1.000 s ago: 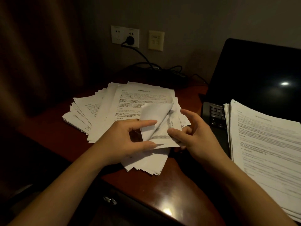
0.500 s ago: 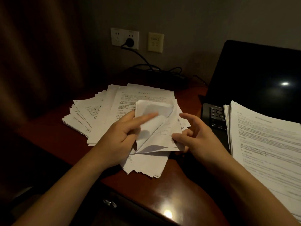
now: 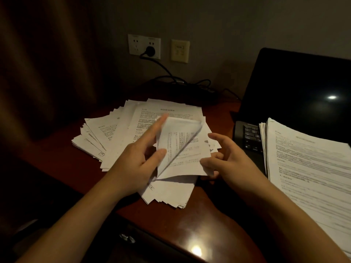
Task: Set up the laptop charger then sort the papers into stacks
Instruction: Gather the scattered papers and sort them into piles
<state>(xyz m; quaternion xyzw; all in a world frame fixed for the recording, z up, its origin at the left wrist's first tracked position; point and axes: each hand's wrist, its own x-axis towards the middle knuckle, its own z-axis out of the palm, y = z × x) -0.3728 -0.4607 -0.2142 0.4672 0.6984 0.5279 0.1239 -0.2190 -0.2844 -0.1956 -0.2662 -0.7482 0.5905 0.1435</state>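
A loose spread of printed papers [image 3: 115, 133] lies on the dark wooden desk [image 3: 190, 228]. Above it a few sheets [image 3: 182, 149] are bent upward into a curl. My left hand [image 3: 140, 158] holds their left side, index finger straight behind the raised sheet and thumb on the front. My right hand [image 3: 226, 158] pinches their lower right corner. A neat stack of papers [image 3: 313, 177] lies on the open black laptop [image 3: 296, 95] at the right, covering most of the keyboard. The charger plug [image 3: 150, 51] sits in the wall socket, its black cable [image 3: 171, 73] running down behind the desk.
A second wall plate [image 3: 180, 51] is beside the socket. A brown curtain [image 3: 43, 63] hangs at the left. The desk's front edge runs diagonally below my forearms, with a drawer handle [image 3: 127, 238] beneath it.
The sheets between my hands have been lifted and curled further up, showing printed text. My left index finger has slid up behind them. My right hand stays pinching the lower corner.
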